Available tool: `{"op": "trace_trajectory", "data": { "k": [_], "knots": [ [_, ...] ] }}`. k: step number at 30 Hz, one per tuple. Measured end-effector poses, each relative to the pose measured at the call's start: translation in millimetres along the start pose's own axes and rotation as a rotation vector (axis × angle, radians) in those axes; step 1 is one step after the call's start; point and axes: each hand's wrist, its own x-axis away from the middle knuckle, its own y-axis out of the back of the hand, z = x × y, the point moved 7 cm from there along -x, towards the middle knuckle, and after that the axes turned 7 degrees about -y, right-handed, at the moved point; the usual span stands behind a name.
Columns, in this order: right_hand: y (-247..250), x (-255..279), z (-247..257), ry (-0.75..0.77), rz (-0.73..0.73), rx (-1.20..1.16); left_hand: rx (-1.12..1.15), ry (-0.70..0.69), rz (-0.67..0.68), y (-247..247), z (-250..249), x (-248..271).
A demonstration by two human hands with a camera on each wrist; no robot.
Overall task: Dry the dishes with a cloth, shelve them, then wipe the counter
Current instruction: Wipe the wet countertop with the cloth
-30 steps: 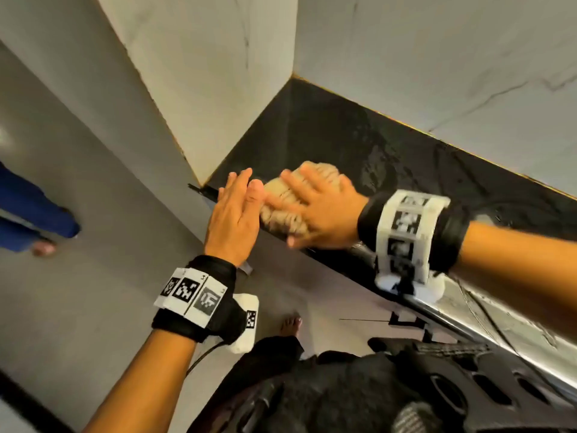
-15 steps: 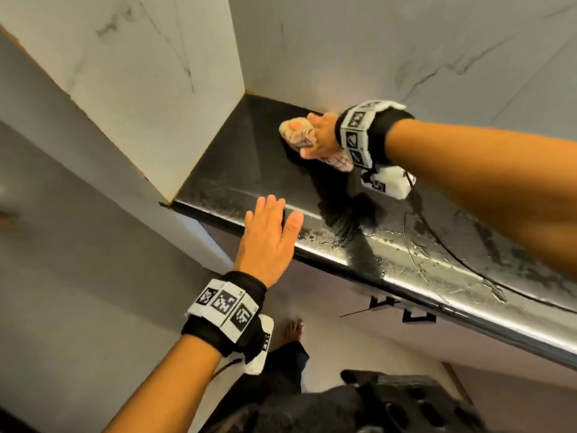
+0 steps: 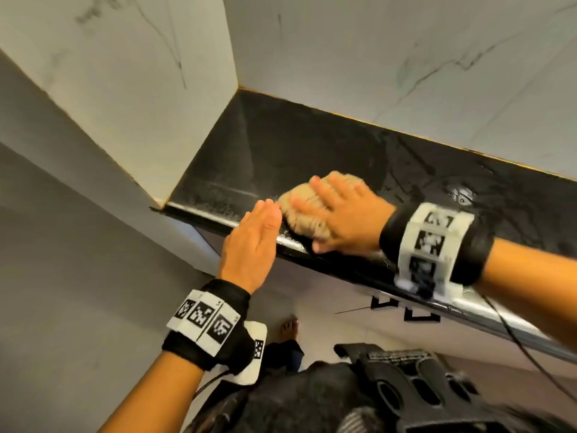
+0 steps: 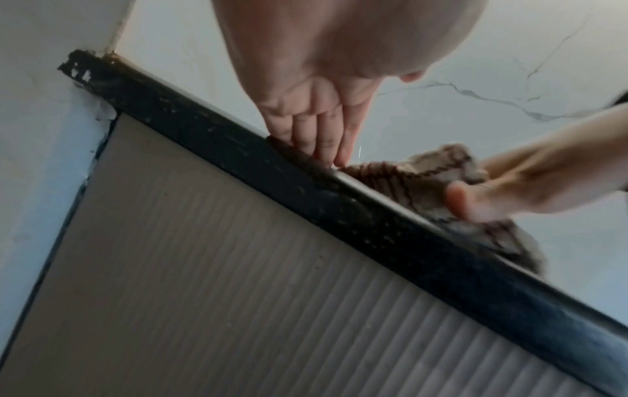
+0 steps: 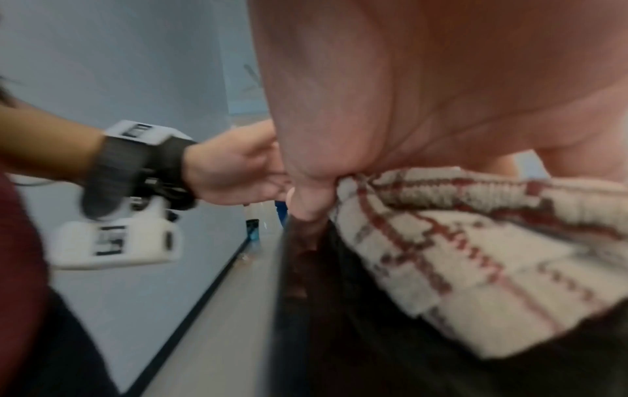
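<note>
A beige cloth with red checks [image 3: 304, 225] lies bunched at the front edge of the black counter [image 3: 281, 145]. My right hand [image 3: 343, 214] presses down on it, fingers spread and straight, thumb at the rim. My left hand [image 3: 265, 214] is flat with its fingers together, held just off the counter's front edge, fingertips beside the cloth. From below, the left wrist view has the left fingers [image 4: 322, 134] at the counter edge [image 4: 374, 223], with the cloth [image 4: 390, 174] under the right hand [image 4: 509, 188]. In the right wrist view the palm [image 5: 407, 94] lies on the cloth [image 5: 475, 241]. No dishes show.
White marbled walls [image 3: 374, 57] close the counter at the back and the left [image 3: 140, 73]. Wet patches shine at the counter's right [image 3: 462, 195]. A thin cable [image 3: 512, 332] hangs over the front edge. Ribbed cabinet fronts [image 4: 238, 268] sit below. Grey floor and my foot [image 3: 288, 328] lie beneath.
Half a second ago my right hand held the cloth near the counter's back wall; it has swept forward to the front edge. My left hand stayed by the edge.
</note>
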Motion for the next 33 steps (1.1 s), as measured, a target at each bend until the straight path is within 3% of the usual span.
{"op": "trace_trajectory", "data": {
  "k": [4, 8, 10, 13, 18, 22, 26, 30, 33],
  "knots": [
    [-18, 27, 23, 0.078, -0.006, 0.016, -0.044, -0.001, 0.01, 11, 1, -9],
    [-31, 56, -1, 0.137, 0.09, 0.06, -0.152, -0.067, 0.072, 9, -9, -5],
    [-28, 61, -22, 0.137, 0.216, 0.107, -0.231, -0.087, 0.087, 9, -14, -3],
    [-15, 34, -62, -0.041, 0.346, 0.145, -0.274, -0.11, 0.075, 7, -19, -1],
    [26, -52, -96, -0.271, 0.163, -0.106, -0.303, -0.065, 0.06, 7, -22, -1],
    [25, -80, -121, -0.361, 0.123, -0.258, -0.362, -0.049, 0.064, 7, -24, -3],
    [21, -68, -126, -0.417, 0.087, -0.267, -0.43, -0.142, 0.046, 3, -29, 2],
    [1, -20, -103, -0.468, 0.042, -0.308, -0.46, -0.149, 0.072, -5, -27, -2],
    [-18, 18, -54, -0.365, 0.018, -0.207, -0.521, -0.217, 0.117, -21, -37, 2]
  ]
}}
